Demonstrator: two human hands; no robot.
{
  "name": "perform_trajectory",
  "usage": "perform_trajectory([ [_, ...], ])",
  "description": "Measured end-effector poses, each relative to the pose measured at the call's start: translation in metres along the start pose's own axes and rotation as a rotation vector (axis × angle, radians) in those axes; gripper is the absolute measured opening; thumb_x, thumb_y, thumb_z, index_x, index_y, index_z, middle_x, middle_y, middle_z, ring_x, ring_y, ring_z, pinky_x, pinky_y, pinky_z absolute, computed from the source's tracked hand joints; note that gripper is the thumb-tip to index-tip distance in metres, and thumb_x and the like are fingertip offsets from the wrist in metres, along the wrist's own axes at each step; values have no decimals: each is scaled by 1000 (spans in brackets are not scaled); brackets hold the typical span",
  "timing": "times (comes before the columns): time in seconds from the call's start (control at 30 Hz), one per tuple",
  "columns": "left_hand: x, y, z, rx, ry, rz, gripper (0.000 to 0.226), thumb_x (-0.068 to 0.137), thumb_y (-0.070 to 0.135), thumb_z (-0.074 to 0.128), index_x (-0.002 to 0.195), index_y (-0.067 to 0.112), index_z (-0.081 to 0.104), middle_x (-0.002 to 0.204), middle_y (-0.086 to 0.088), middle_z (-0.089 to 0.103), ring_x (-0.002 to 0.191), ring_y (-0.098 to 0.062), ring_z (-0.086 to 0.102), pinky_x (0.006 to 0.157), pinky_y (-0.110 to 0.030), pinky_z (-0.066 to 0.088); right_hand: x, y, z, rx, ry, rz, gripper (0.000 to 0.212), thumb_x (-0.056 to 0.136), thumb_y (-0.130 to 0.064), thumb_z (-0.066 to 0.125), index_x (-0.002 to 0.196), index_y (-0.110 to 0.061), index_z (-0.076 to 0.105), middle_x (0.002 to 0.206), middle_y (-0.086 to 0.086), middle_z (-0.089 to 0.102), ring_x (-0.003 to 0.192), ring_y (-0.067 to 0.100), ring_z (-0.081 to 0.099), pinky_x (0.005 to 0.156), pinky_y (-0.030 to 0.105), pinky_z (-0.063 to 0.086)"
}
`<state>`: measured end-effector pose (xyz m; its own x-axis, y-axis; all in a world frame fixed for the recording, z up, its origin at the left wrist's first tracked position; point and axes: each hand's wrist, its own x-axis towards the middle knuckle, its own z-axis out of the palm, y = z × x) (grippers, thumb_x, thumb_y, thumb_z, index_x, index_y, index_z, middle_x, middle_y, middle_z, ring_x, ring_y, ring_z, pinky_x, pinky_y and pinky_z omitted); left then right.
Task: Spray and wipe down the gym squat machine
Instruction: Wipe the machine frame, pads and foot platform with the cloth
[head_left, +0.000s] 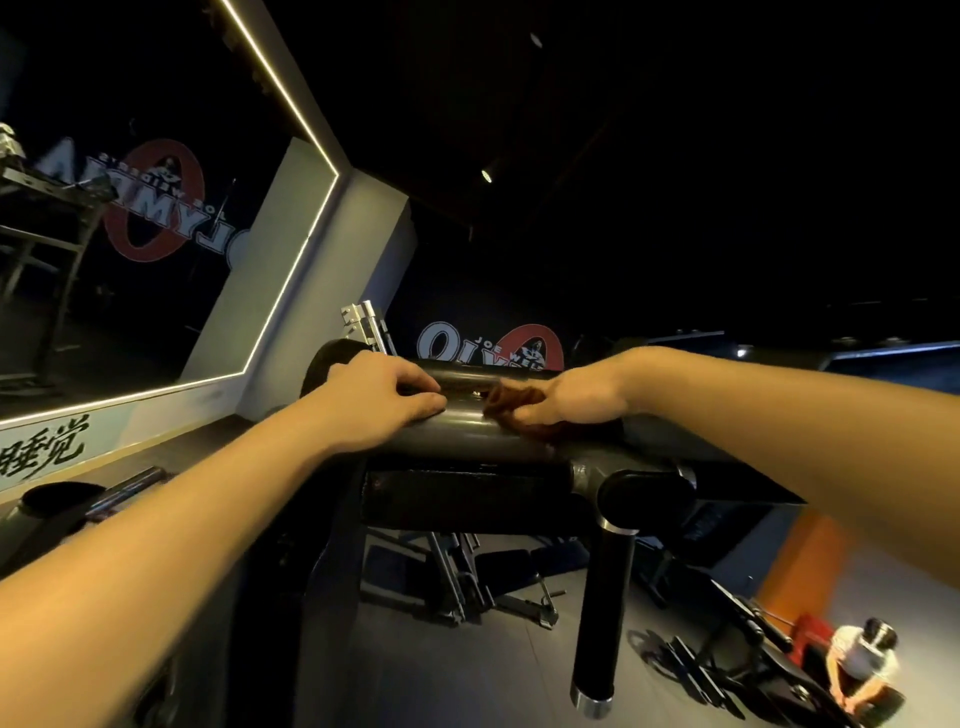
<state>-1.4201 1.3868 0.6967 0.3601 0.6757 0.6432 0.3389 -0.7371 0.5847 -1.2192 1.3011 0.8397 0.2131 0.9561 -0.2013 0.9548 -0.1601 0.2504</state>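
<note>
Wiping step is going on, no spray bottle showing anywhere in view. The right hand (574, 400) is gripping a bunched brown cloth (511, 402), fingers curling into it, and is pressing it onto the top of the thick grey metal tube (467, 436) of the squat machine, about mid-length. The left hand (382, 402) is lying over the same grey metal tube just beside the cloth, fingers curling over the far side, thumb running along the near face, holding nothing else; it is probably bracing the body. A thin strip of bare tube is showing between the left fingertips and the cloth. The light is dim, so I cannot tell if the tube is wet. To do this well, the right hand should be spreading the cloth flatter, wrapping it round the curve and dragging it along the tube's length, not dabbing on top only. The left hand should be shifting aside, since it is covering a stretch that is needing a wipe too. The black rectangular pad (457, 499) under the tube and the black cylindrical handle with chrome ends (602, 597) hanging below are not being touched. Another person (857, 660) is crouching on the floor, well apart.
</note>
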Motion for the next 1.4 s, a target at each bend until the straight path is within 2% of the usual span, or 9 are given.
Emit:
perform_trajectory([
  [0.17,21,26,16,64,-32,17,34,98,51,59,117,28,75,108,8,71,104,-11,62,108,-44,42,-16,64,-17,-24,76,282,62,101,-66,41,139,-21,59,128,1,65,118,23,61,115,43,40],
  [0.47,64,54,36,47,-193,-41,29,98,53,58,117,37,71,101,7,71,98,-16,65,105,-52,46,-18,12,12,73,200,-136,27,107,-49,44,123,-34,61,109,-11,61,99,5,55,90,29,36],
  [0.6,73,71,47,73,-286,-26,40,95,60,59,126,36,67,114,6,68,106,-17,63,105,-48,48,-42,62,6,15,205,67,36,108,-48,42,122,-23,63,102,-7,61,95,11,57,88,30,38],
  [0.77,87,93,56,77,-370,46,37,101,50,56,130,32,70,130,2,66,117,-21,59,109,-43,45,-57,120,-2,-122,253,367,50,107,-55,38,124,-15,63,119,4,63,102,21,58,90,34,41],
  [0.93,103,121,61,73,-490,105,31,104,38,54,126,25,71,112,2,67,103,-16,61,83,-30,44,-51,86,20,84,365,92,28,107,-48,45,98,-29,64,99,-2,67,91,16,62,84,34,47],
  [1.03,113,130,66,51,-527,93,28,103,39,56,119,24,74,112,-1,70,103,-17,63,91,-31,48,-53,98,17,-3,376,71,27,107,-47,46,95,-30,62,94,-4,65,86,15,60,80,33,43],
  [1.17,122,146,76,56,-568,53,45,98,55,59,129,25,69,121,2,67,113,-19,61,104,-38,44,-52,135,0,-254,331,298,53,106,-59,34,113,-18,66,112,7,68,98,23,63,82,36,44],
  [1.3,133,160,87,75,-592,56,56,94,56,64,138,23,64,135,-1,62,123,-24,58,110,-42,43,-42,169,-19,-731,266,389,48,108,-47,32,151,-31,49,160,-4,40,148,21,34,123,40,20],
  [1.4,141,172,90,57,-660,61,56,97,50,64,144,22,59,142,-3,57,130,-26,53,112,-42,40,-39,178,-37,-714,342,488,52,105,-39,42,154,-22,45,165,-1,33,154,22,25,127,44,13],
])
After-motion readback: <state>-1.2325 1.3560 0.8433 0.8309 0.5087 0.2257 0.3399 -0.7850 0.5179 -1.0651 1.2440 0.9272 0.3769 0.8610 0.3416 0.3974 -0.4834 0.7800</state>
